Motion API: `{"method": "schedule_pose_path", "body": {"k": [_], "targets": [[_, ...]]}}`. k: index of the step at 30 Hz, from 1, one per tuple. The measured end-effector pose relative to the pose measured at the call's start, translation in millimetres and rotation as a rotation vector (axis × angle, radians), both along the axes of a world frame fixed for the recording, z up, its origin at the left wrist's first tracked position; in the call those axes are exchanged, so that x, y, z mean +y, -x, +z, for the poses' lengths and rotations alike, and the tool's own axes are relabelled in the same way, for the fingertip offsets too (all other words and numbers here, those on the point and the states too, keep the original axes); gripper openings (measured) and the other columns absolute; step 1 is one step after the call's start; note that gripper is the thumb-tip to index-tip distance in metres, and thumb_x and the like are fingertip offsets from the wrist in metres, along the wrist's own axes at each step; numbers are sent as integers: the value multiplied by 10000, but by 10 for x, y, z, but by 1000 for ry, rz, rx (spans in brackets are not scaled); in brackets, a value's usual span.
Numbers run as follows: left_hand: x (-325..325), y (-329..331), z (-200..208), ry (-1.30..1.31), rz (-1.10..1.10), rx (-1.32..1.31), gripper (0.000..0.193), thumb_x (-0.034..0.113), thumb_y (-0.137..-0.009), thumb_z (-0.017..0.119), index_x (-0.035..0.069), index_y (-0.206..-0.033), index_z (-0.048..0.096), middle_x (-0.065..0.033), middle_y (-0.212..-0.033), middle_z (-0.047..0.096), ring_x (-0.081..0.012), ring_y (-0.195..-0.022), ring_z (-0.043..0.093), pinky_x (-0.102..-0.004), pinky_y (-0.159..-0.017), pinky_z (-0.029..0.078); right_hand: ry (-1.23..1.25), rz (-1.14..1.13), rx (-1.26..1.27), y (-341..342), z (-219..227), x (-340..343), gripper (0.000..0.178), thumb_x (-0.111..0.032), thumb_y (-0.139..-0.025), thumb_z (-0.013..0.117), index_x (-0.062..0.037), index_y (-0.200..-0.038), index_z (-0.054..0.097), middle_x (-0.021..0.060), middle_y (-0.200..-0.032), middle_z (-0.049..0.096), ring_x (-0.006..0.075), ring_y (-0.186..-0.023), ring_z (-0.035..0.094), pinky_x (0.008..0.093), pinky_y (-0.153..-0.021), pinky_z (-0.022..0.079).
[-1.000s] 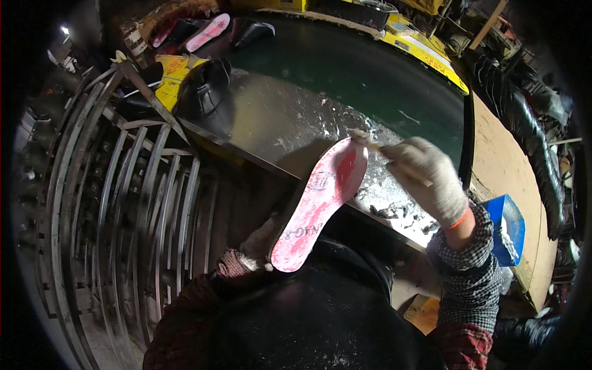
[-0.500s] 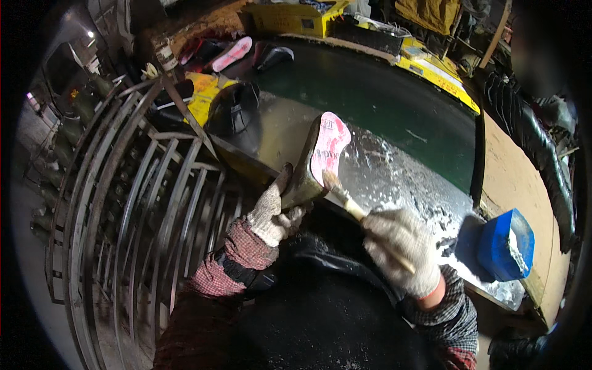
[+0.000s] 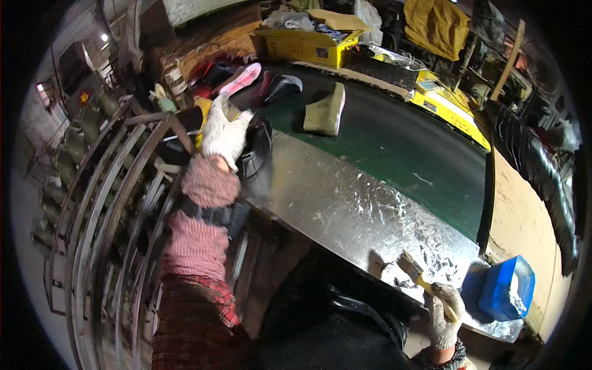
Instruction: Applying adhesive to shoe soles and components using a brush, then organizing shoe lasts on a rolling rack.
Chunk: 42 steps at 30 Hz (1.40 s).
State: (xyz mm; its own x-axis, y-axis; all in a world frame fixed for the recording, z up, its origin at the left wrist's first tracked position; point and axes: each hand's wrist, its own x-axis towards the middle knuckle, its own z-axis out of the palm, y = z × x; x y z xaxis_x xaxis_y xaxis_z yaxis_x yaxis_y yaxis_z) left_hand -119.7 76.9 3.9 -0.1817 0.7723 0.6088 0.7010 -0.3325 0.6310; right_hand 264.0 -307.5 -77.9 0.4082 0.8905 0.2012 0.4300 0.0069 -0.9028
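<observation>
Currently I see right gloved hand, lower right of frame, fingers wrapped round brush; its long axis slants, bristles pointing upper left over smeared metal plate. Blue container just right. Left gloved hand well apart, upper left, by black shoe upper; grip I cannot tell. Beyond, upper middle, olive shoe last, narrow end up.

The left hand partly hides the black upper, and the lower edge crops the right sleeve.
</observation>
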Motion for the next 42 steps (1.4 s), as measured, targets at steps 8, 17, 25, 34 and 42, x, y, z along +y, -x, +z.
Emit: {"method": "schedule_pose_path", "body": {"k": [8, 17, 25, 34, 42], "targets": [[838, 505, -723, 769, 145, 700, 587, 301, -733, 639, 16, -1232, 518, -255, -1181, 581, -382, -1113, 564, -422, -946, 443, -71, 34, -158, 110, 197, 73, 179, -50, -805, 678, -9, -978, 663, 153, -916, 674, 272, -848, 649, 358, -779, 502], [-60, 721, -65, 379, -203, 46, 577, -59, -797, 437, 72, -1358, 433, -174, -1273, 542, -277, -1108, 575, -380, -915, 474, -493, -379, -319, -925, 494, -833, 269, 99, -849, 509, -2, -1073, 619, 104, -997, 631, 189, -909, 599, 320, -829, 485], [-1846, -1361, 22, 684, -1266, -993, 536, 92, -864, 566, 12, -1364, 390, -145, -1312, 504, -269, -1211, 495, -412, -1042, 412, 42, -658, -492, -2308, 916, -1016, 271, -217, -887, 656, 32, -782, 627, -16, -603, 515, 64, -558, 436, 248, -503, 359], [-2176, -1779, -574, 600, -1312, -767, 647, 172, -857, 642, 23, -1411, 342, -149, -1371, 455, -273, -1245, 468, -421, -1067, 381, -17, -622, -763, -1863, 829, -1662, 66, -21, -893, 622, 41, -911, 607, 45, -699, 562, 74, -645, 505, 225, -590, 435], [-2418, -1789, -753, 903, -1337, -987, 637, 173, -857, 648, 23, -1403, 355, -147, -1360, 466, -266, -1232, 477, -410, -1057, 391, -355, -291, -419, -483, 823, -406, 192, -26, -875, 582, 43, -1041, 651, 124, -963, 683, 210, -867, 658, 321, -785, 529]]}}
